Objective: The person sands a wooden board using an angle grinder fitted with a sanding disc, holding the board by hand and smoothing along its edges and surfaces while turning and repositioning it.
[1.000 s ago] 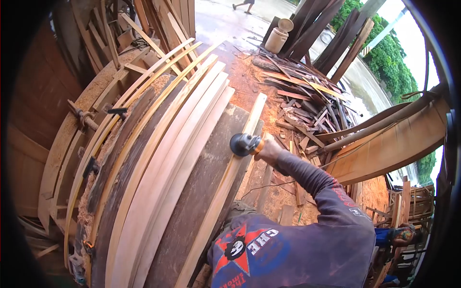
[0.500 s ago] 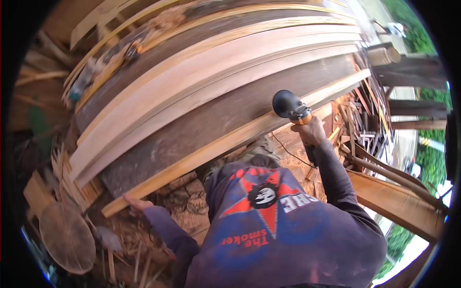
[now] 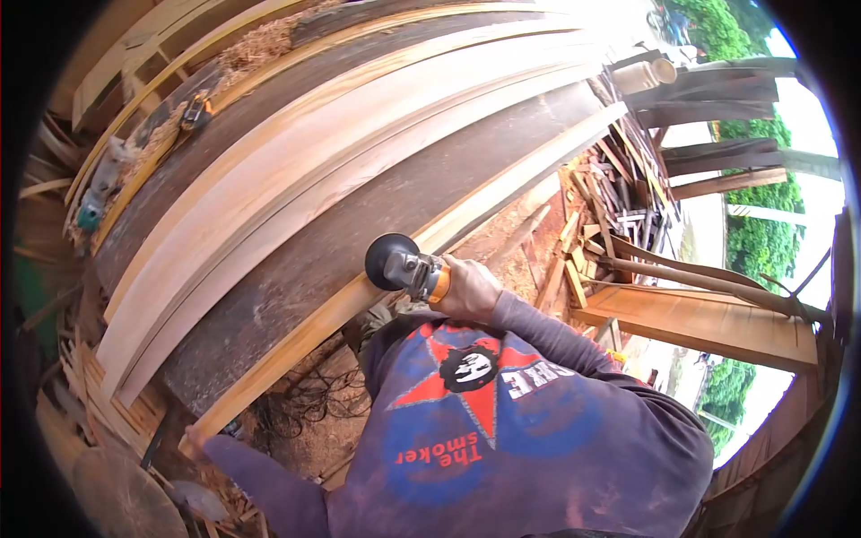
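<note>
My right hand is wrapped round an angle grinder with an orange-and-grey head. Its round black disc is tilted over the upper edge of a long, pale wooden strip; whether it touches the wood I cannot tell. At the strip's near left end, my left hand grips the wood, with most of its fingers hidden. The strip lies along the front edge of a dark, dusty workbench.
Long planed boards lie behind the strip. Farther back are a yellow-and-black tool, a teal-and-grey tool and wood shavings. Scrap wood is piled at right, near a wide plank. Tangled cables lie below the bench.
My right hand has brought the grinder left along the strip, from near its right part to about its middle. My left hand stays at the strip's left end. The view has shifted.
</note>
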Demonstrator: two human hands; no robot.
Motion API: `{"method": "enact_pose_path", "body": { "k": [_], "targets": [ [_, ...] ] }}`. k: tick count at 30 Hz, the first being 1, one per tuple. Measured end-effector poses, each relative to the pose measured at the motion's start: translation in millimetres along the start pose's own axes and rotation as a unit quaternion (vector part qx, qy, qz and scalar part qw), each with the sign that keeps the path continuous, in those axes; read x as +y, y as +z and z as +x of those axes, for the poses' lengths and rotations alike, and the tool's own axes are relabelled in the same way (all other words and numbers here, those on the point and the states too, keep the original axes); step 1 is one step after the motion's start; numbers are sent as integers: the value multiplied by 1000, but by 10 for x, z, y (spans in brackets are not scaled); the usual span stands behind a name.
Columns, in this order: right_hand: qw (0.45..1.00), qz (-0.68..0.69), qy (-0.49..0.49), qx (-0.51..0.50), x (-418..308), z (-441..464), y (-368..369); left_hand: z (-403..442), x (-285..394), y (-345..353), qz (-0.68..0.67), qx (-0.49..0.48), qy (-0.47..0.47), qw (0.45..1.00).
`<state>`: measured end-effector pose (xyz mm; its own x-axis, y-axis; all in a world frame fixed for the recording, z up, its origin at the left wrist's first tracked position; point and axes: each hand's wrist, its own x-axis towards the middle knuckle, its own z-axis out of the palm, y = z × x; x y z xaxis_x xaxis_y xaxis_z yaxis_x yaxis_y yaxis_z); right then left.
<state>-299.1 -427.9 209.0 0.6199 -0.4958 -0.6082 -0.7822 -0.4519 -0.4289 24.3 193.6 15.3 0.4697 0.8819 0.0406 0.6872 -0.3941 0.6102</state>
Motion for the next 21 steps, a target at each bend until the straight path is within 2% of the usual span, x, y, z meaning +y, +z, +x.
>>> {"method": "enact_pose_path", "body": {
  "k": [3,6,7,9,12,14,16,18,20,21],
  "targets": [
    [999,8,-15,36,350,69,-98,-33,-67,-30,7,6,-5,1000],
    [997,4,13,77,560,-6,-515,-174,-101,0,3,8,-3,1000],
    [992,51,-16,113,1062,113,-380,-259,-88,38,0,4,-1,1000],
    [989,64,-4,136,1673,210,-431,-539,-119,139,-1,-6,0,1000],
    [973,163,15,164,1480,185,-829,-1021,-34,237,-4,-7,0,1000],
    [978,90,64,178,1660,322,-1025,-1380,30,289,-10,-10,-3,1000],
    [967,130,94,199,2094,547,-1186,-1737,73,289,-10,-10,-5,1000],
    [969,111,120,183,2067,614,-1563,-2043,78,281,-10,-8,-5,1000],
    [956,180,114,202,2192,715,-1820,-2377,77,249,-6,-5,-8,1000],
    [950,212,71,217,2364,805,-1883,-2526,86,225,-4,-2,-7,1000]
  ]
}}
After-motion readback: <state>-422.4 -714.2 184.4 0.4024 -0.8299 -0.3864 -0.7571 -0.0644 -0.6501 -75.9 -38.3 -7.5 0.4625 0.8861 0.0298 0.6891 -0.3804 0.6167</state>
